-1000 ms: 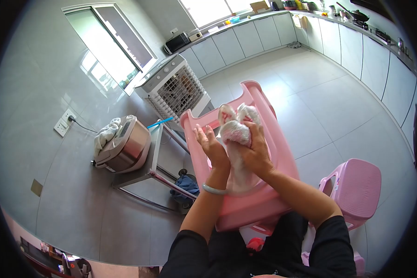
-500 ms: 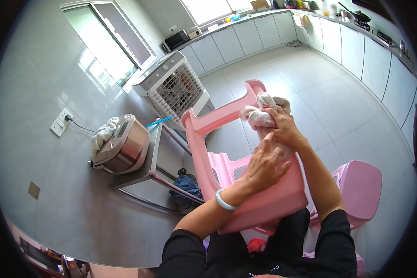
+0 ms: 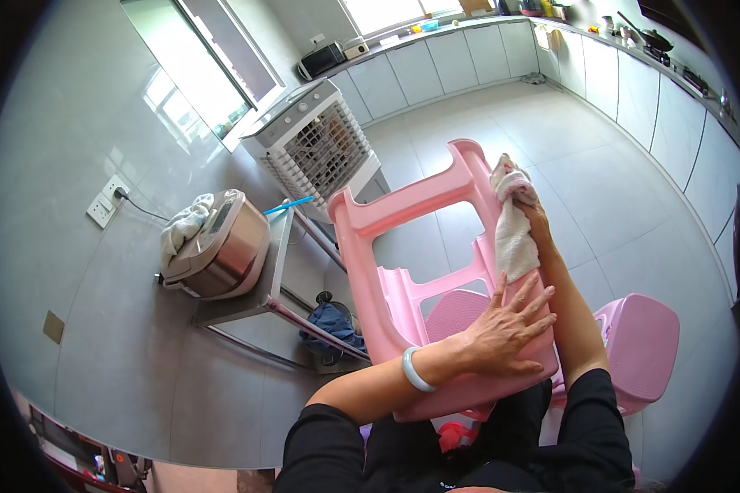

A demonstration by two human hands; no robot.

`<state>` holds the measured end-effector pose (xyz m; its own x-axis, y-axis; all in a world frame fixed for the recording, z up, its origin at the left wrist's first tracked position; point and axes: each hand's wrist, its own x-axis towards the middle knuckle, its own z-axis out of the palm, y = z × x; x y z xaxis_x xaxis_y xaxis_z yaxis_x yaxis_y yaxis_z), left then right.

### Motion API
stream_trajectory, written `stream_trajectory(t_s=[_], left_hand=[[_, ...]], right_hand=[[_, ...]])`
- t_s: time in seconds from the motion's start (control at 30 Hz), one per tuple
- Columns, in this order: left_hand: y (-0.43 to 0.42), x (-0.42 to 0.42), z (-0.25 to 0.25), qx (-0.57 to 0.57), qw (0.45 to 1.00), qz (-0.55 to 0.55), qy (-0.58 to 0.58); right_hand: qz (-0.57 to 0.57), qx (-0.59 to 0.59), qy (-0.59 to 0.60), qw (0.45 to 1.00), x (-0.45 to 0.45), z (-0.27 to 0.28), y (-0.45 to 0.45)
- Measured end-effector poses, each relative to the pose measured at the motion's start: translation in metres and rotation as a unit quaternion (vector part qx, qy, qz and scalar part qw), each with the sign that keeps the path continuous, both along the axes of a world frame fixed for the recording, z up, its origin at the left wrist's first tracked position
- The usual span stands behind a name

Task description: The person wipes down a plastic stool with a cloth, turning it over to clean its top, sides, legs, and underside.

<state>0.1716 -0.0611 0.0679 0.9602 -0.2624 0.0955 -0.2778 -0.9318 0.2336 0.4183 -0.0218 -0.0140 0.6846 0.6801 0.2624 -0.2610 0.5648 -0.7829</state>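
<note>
A pink plastic stool (image 3: pixel 399 205) lies tipped over across my lap, its open frame facing up. My left hand (image 3: pixel 510 329), with a pale bangle on the wrist, rests spread on the stool's near right part. On the far right side, my right hand (image 3: pixel 536 220) grips a white cloth (image 3: pixel 514 238) with pink marks. The cloth hangs along the stool's right edge, and its lower end comes close to my left fingertips. Part of my right hand is hidden behind the cloth and the stool.
A second pink stool (image 3: pixel 645 349) stands at the right. At the left, a rice cooker (image 3: pixel 222 246) with a cloth on top sits on a metal stand (image 3: pixel 267 283). An air cooler (image 3: pixel 316 144) stands beyond it. Cabinets (image 3: pixel 452 62) line the back.
The cloth was bunched between my hands; now it hangs down the stool's right side. My right hand has moved right with it, and my left hand has come down flat on the stool.
</note>
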Motion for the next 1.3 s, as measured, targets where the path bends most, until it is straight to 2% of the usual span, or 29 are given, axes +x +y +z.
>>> stream_trajectory(t_s=[0.07,0.13,0.17,0.23,0.37,0.53,0.63,0.7,0.77,0.83,0.9,0.97,1.03,1.07,1.17,1.2,1.3], left_hand=[[-0.001,-0.001,0.001,-0.008,1.000,0.000,0.007],[-0.001,-0.003,0.002,-0.017,1.000,-0.003,0.003],[-0.001,-0.003,0.003,-0.021,1.000,-0.005,0.001],[0.000,-0.002,-0.002,-0.035,0.999,-0.015,-0.001],[0.001,-0.004,-0.005,-0.070,0.997,-0.036,-0.009],[0.004,-0.003,-0.011,-0.075,0.996,-0.044,-0.022],[0.003,-0.005,-0.007,-0.082,0.996,-0.040,-0.021],[0.002,-0.007,-0.008,-0.089,0.995,-0.045,-0.028],[0.002,-0.008,-0.006,-0.083,0.995,-0.044,-0.023],[0.002,-0.008,-0.006,-0.079,0.996,-0.044,-0.016],[0.001,-0.006,-0.006,-0.080,0.996,-0.046,-0.011],[0.001,-0.007,-0.004,-0.071,0.996,-0.043,-0.009],[0.002,-0.007,-0.004,-0.069,0.997,-0.041,-0.010],[0.003,-0.007,-0.004,-0.070,0.997,-0.039,-0.014],[0.004,-0.004,-0.001,-0.067,0.997,-0.040,0.004],[0.002,-0.003,0.001,-0.064,0.997,-0.042,0.015],[0.002,-0.004,-0.003,-0.061,0.997,-0.043,-0.001]], right_hand=[[-0.055,-0.067,-0.135,0.987,0.009,-0.026,-0.010],[0.061,-0.039,0.080,0.994,0.004,-0.052,-0.005],[0.085,-0.043,0.136,0.986,0.002,-0.068,-0.003],[0.105,-0.070,0.179,0.976,-0.004,-0.096,-0.008],[0.122,-0.124,0.182,0.968,-0.007,-0.131,-0.026],[0.129,-0.221,0.087,0.963,0.022,-0.154,-0.045],[0.106,-0.291,-0.155,0.938,0.081,-0.162,-0.046],[0.065,-0.177,-0.173,0.967,0.103,-0.144,-0.042],[0.011,0.010,-0.037,0.999,0.065,-0.056,-0.044],[-0.138,-0.009,-0.029,0.990,0.031,0.016,-0.037],[-0.027,-0.018,-0.020,0.999,0.027,0.049,-0.021],[-0.055,-0.070,-0.146,0.985,0.034,0.034,0.018],[-0.030,-0.041,-0.238,0.970,0.041,0.020,0.047],[0.023,-0.030,-0.190,0.981,0.044,0.021,0.046],[0.026,-0.036,-0.078,0.996,0.058,0.012,0.053],[0.018,-0.001,-0.067,0.998,0.056,0.007,0.054],[0.087,-0.019,0.105,0.990,0.124,-0.118,0.068]])
